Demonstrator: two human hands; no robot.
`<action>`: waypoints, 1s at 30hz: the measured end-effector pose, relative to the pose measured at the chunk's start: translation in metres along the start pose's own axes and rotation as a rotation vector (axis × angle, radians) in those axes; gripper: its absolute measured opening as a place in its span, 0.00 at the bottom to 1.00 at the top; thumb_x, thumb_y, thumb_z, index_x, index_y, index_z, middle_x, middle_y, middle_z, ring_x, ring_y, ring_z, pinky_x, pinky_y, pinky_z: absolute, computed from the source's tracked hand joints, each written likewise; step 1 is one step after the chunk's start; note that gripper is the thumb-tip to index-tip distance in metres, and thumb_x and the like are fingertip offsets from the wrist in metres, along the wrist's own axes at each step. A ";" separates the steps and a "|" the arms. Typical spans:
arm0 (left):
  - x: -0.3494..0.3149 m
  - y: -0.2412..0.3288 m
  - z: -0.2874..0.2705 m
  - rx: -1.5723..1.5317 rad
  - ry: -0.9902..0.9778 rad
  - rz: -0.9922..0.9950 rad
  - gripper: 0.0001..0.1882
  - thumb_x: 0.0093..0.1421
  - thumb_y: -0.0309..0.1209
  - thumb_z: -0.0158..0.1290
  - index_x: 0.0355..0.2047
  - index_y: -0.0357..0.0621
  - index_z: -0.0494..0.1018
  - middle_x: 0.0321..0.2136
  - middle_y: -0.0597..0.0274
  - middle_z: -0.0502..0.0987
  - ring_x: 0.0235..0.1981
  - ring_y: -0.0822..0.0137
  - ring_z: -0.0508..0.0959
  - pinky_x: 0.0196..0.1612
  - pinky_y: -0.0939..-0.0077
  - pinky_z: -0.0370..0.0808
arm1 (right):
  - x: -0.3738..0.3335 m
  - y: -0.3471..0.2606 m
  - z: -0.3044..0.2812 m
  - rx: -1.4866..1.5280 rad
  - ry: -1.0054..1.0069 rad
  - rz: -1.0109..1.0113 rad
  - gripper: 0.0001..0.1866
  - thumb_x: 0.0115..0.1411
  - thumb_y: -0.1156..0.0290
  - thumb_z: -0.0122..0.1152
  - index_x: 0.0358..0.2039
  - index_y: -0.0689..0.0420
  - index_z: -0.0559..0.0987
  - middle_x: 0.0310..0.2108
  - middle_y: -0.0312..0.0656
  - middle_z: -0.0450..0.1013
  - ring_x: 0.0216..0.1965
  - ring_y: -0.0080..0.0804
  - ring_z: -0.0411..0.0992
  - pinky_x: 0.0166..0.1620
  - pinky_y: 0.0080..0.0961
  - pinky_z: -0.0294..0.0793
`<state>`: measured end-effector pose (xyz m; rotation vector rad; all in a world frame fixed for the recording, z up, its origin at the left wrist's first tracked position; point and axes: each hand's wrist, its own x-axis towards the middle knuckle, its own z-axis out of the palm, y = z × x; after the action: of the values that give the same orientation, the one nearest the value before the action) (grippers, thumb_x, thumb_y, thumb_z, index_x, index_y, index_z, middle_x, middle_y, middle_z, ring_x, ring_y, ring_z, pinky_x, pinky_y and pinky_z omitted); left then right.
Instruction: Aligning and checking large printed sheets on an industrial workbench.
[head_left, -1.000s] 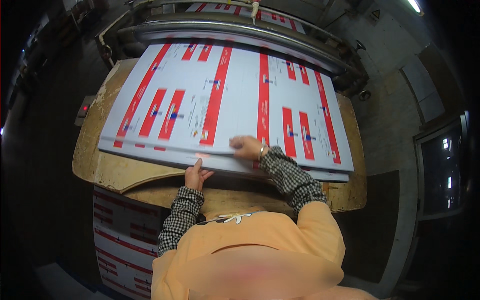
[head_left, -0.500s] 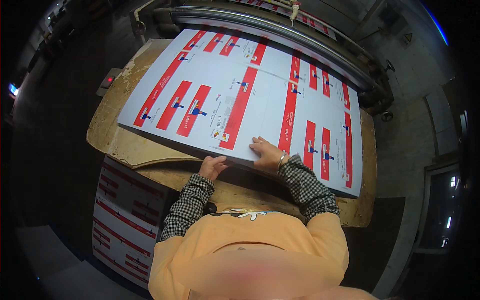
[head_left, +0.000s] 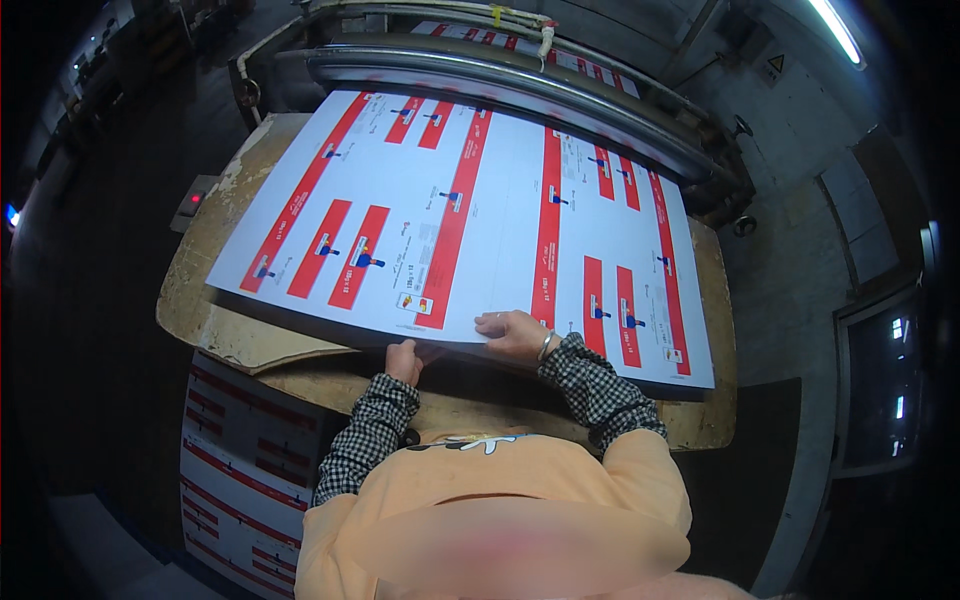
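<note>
A large white printed sheet point(head_left: 500, 230) with red bands and small blue figures lies on a worn wooden feed table point(head_left: 185, 320). Its far edge reaches the metal rollers point(head_left: 520, 95) of a machine. At the sheet's near edge, my left hand point(head_left: 404, 362) is closed with the thumb up and the fingertips partly hidden under the edge. My right hand point(head_left: 516, 335), with a bracelet at the wrist, grips the same edge a little to the right, its fingers together on top of the sheet.
More printed sheets point(head_left: 235, 500) lie low at the left, below the table. A small box with a red light point(head_left: 195, 197) sits by the table's left side. Pipes point(head_left: 400, 10) run above the rollers, and a round knob point(head_left: 744, 227) sticks out at the right.
The trailing edge of a sheet ahead, seen crossing near the rollers before, has gone out of sight into them. Both hands stay at the near edge. The whole view has shifted slightly.
</note>
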<state>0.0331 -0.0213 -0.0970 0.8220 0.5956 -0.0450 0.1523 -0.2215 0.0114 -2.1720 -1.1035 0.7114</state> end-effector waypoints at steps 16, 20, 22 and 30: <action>-0.015 0.013 0.012 -0.054 -0.070 0.045 0.15 0.55 0.28 0.46 0.41 0.31 0.64 0.37 0.51 0.73 0.37 0.59 0.75 0.38 0.67 0.74 | 0.020 -0.002 0.043 -0.550 -0.016 0.042 0.47 0.36 0.53 0.68 0.55 0.55 0.58 0.59 0.56 0.46 0.60 0.53 0.43 0.58 0.51 0.45; -0.018 0.015 0.016 -0.096 -0.264 0.067 0.14 0.53 0.25 0.47 0.40 0.32 0.66 0.37 0.51 0.73 0.40 0.59 0.74 0.43 0.63 0.72 | 0.016 0.011 0.011 -0.292 -0.059 0.013 0.30 0.42 0.62 0.58 0.48 0.58 0.68 0.54 0.57 0.56 0.56 0.49 0.54 0.56 0.34 0.56; -0.016 0.013 0.013 -0.135 -0.234 0.011 0.14 0.52 0.23 0.48 0.40 0.32 0.67 0.37 0.51 0.73 0.41 0.58 0.73 0.46 0.60 0.69 | 0.018 0.004 -0.011 -0.200 -0.113 0.027 0.21 0.44 0.67 0.52 0.41 0.61 0.73 0.45 0.56 0.66 0.46 0.47 0.66 0.48 0.28 0.65; -0.016 0.010 0.021 -0.084 0.019 0.012 0.18 0.57 0.24 0.31 0.45 0.31 0.62 0.41 0.47 0.70 0.43 0.53 0.71 0.46 0.53 0.70 | -0.004 -0.013 -0.005 0.110 0.197 -0.087 0.17 0.44 0.71 0.53 0.36 0.64 0.75 0.43 0.51 0.69 0.43 0.43 0.69 0.47 0.25 0.68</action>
<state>0.0327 -0.0318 -0.0712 0.7455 0.6062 -0.0010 0.1469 -0.2196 0.0250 -2.0397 -1.0246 0.4954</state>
